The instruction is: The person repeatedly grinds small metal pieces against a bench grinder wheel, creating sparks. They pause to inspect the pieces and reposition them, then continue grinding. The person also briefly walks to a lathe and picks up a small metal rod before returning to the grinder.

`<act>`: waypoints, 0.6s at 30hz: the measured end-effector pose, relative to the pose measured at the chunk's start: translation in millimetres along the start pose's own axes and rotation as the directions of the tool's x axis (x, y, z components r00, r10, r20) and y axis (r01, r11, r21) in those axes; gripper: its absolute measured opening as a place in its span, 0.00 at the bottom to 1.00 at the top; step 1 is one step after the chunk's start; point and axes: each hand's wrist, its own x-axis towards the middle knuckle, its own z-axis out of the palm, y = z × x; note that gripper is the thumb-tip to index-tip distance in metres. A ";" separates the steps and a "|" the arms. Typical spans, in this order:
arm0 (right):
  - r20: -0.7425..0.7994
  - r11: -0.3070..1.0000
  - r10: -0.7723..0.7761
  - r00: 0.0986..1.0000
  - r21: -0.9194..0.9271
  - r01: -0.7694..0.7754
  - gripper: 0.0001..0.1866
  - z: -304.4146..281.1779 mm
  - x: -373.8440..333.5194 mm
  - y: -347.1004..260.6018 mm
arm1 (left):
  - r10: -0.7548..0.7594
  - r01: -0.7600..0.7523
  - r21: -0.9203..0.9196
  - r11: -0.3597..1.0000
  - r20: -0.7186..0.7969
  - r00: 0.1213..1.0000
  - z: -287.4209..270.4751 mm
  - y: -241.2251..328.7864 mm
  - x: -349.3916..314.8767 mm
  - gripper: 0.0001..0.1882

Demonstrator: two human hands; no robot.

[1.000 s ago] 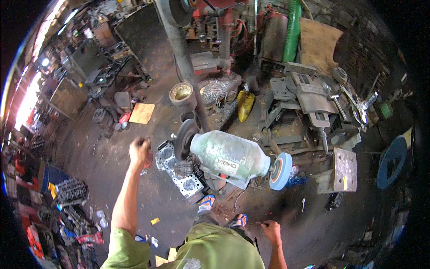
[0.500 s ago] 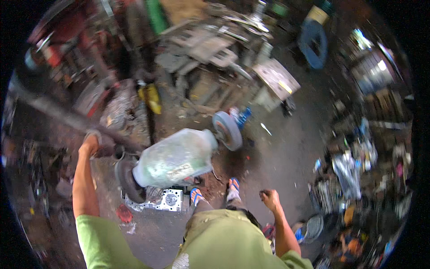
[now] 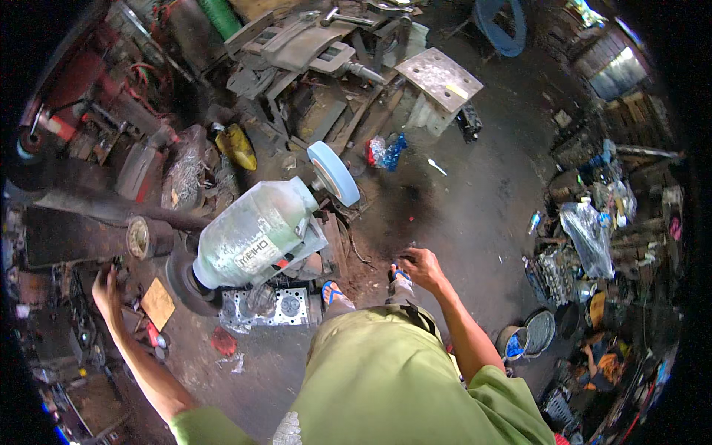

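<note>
Grinder (image 3: 259, 230) stood at centre on the floor (image 3: 460, 215), its wheel (image 3: 334, 172) far right. Since a second earlier, the left hand (image 3: 107, 291) had swung out left, fingers spread, grasping nothing; right hand (image 3: 421, 265) hung loosely curled, empty.

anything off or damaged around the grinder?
Yes. A dark stain spreads over the floor right of the bench grinder, like a spill. Scrap metal lies heaped behind it. The left hand reaches toward the clutter at left; the right hand hangs by the hip.
</note>
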 end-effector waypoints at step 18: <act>0.276 0.857 -0.452 0.848 0.398 0.327 0.10 -5.3 18.8 -104.0 | -0.232 0.491 -0.667 0.561 0.443 0.866 333.1 325.4 -251.2 0.08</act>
